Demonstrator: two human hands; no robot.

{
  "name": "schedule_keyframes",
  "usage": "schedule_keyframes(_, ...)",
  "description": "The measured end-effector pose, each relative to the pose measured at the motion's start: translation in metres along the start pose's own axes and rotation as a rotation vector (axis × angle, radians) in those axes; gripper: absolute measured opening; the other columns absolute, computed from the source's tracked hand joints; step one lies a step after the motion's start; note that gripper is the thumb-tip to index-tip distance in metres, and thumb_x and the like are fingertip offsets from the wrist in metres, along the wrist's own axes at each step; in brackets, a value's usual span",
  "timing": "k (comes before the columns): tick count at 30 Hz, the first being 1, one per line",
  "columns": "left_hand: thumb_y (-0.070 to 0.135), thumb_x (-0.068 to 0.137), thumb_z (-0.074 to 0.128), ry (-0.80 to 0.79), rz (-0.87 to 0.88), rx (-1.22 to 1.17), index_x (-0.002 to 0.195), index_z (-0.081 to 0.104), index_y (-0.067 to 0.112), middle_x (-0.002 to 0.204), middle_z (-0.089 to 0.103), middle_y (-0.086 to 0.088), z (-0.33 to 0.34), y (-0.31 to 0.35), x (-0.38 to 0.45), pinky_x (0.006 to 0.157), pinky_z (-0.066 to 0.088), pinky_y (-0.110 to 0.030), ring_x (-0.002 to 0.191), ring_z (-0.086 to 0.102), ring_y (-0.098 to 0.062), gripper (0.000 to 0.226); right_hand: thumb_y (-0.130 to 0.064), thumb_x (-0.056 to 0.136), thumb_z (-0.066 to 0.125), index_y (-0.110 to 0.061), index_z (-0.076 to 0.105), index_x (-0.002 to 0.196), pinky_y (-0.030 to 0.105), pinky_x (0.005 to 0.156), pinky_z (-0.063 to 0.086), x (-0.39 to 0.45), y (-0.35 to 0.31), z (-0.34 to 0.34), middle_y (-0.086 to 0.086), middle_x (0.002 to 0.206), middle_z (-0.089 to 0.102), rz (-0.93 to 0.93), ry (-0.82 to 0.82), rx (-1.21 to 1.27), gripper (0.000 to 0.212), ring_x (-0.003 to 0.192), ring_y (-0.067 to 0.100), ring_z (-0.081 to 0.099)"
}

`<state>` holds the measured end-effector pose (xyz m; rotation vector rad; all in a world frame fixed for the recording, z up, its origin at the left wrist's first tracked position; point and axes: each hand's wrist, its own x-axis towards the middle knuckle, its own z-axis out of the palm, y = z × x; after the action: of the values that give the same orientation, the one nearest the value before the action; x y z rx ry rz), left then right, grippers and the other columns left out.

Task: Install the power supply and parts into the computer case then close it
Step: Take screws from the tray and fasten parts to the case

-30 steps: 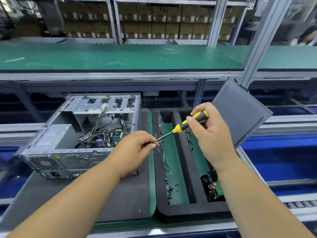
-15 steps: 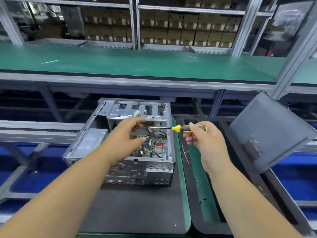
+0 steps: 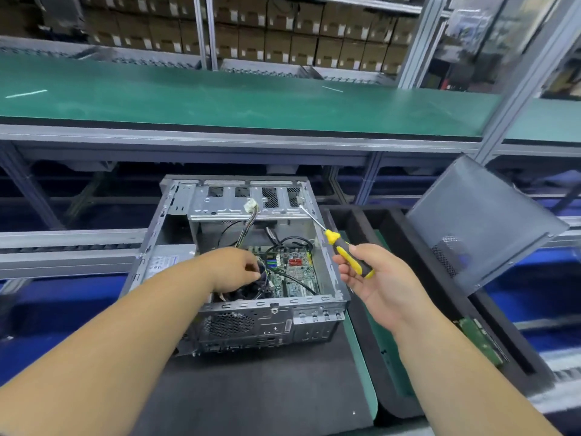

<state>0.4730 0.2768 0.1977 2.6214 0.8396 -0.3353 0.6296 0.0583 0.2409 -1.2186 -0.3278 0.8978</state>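
Computer case (image 3: 239, 309): laid open on a dark mat (image 3: 251, 388), its motherboard (image 3: 292, 272) exposed, directly ahead of both hands.
Power supply (image 3: 163, 262): seated in the case's left side, just left of the left wrist.
Left hand (image 3: 235, 269): reached inside the case, fingers curled down among the cables; whether anything is pinched cannot be told.
Right hand (image 3: 377, 284): held just right of the case, fingers wrapped round the screwdriver (image 3: 342, 250) handle.
Screwdriver tip: pointed up-left at the drive cage (image 3: 245, 199).
Side panel (image 3: 481, 221): propped tilted at the far right, well apart from the hands.
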Motion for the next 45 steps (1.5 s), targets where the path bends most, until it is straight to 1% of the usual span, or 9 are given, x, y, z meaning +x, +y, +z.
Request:
schedule_keyframes(8,0.037,0.095,0.056,-0.073,0.097,-0.134,0.111,0.068,0.031,0.097,0.058,0.017,0.004,-0.013,0.000,0.078,0.039,-0.025,0.085,0.053,-0.002,0.021,-0.003,0.093,0.057,-0.001,0.066,0.112,0.026,0.063,0.056,-0.029,0.024,0.012,0.013,0.085,0.071,-0.018,-0.011,-0.038,0.021,0.069,0.017,0.065)
schedule_keyframes(12,0.037,0.095,0.057,-0.078,0.074,-0.150,0.113,0.070,0.029,0.109,0.063,0.017,0.005,-0.012,-0.014,0.091,0.044,-0.028,0.097,0.058,-0.007,0.024,-0.003,0.094,0.057,-0.005,0.064,0.118,0.025,0.065,0.055,-0.046,0.038,0.018,0.013,0.089,0.072,0.000,-0.026,-0.075,0.025,0.073,0.019,0.067)
schedule_keyframes(17,0.033,0.092,0.061,-0.019,0.017,-0.204,0.099,0.071,0.029,0.088,0.061,0.017,0.013,-0.012,-0.030,0.082,0.039,-0.024,0.083,0.055,-0.005,0.013,0.000,0.093,0.056,-0.012,0.063,0.111,0.026,0.062,0.054,-0.074,0.059,0.021,0.011,0.083,0.073,0.054,-0.069,-0.144,0.023,0.069,0.020,0.066)
schedule_keyframes(26,0.027,0.090,0.062,0.101,-0.059,-0.390,0.090,0.071,0.021,0.098,0.060,0.012,0.029,-0.011,-0.038,0.088,0.035,-0.027,0.096,0.054,-0.013,0.011,0.000,0.088,0.051,-0.010,0.058,0.107,0.030,0.057,0.051,-0.117,0.110,0.023,0.004,0.080,0.073,0.172,-0.085,-0.271,0.023,0.061,0.019,0.063)
schedule_keyframes(32,0.029,0.087,0.063,0.107,-0.071,-0.423,0.084,0.071,0.027,0.108,0.067,0.001,0.027,-0.008,-0.044,0.102,0.040,-0.038,0.107,0.057,-0.021,0.008,-0.003,0.084,0.050,-0.014,0.058,0.103,0.030,0.058,0.052,-0.135,0.136,0.027,0.000,0.077,0.073,0.217,-0.053,-0.330,0.023,0.062,0.016,0.062)
schedule_keyframes(36,0.025,0.091,0.059,0.081,-0.044,-0.401,0.096,0.072,0.016,0.113,0.067,-0.005,0.024,-0.008,-0.047,0.106,0.039,-0.041,0.111,0.057,-0.026,0.017,-0.005,0.086,0.051,-0.013,0.058,0.105,0.031,0.062,0.053,-0.141,0.141,0.032,0.003,0.082,0.073,0.240,-0.050,-0.336,0.022,0.064,0.018,0.063)
schedule_keyframes(40,0.032,0.095,0.055,0.052,-0.015,-0.369,0.091,0.068,0.017,0.100,0.063,-0.004,0.020,-0.010,-0.051,0.103,0.040,-0.042,0.096,0.055,-0.023,0.021,-0.006,0.085,0.052,-0.013,0.058,0.105,0.031,0.062,0.054,-0.141,0.143,0.039,0.005,0.086,0.074,0.234,-0.054,-0.347,0.022,0.065,0.017,0.063)
schedule_keyframes(42,0.038,0.095,0.055,0.052,-0.011,-0.385,0.078,0.067,0.030,0.091,0.060,0.001,0.019,-0.014,-0.052,0.097,0.040,-0.038,0.089,0.053,-0.021,0.023,-0.006,0.084,0.053,-0.013,0.058,0.104,0.031,0.062,0.055,-0.140,0.144,0.043,0.007,0.088,0.074,0.231,-0.053,-0.353,0.022,0.065,0.018,0.064)
schedule_keyframes(45,0.036,0.095,0.057,0.023,0.024,-0.361,0.056,0.060,0.030,0.068,0.049,0.006,0.019,-0.015,-0.053,0.084,0.036,-0.034,0.072,0.045,-0.019,0.039,-0.006,0.083,0.053,-0.013,0.059,0.101,0.028,0.057,0.055,-0.139,0.146,0.048,0.008,0.088,0.074,0.229,-0.037,-0.357,0.020,0.063,0.018,0.064)
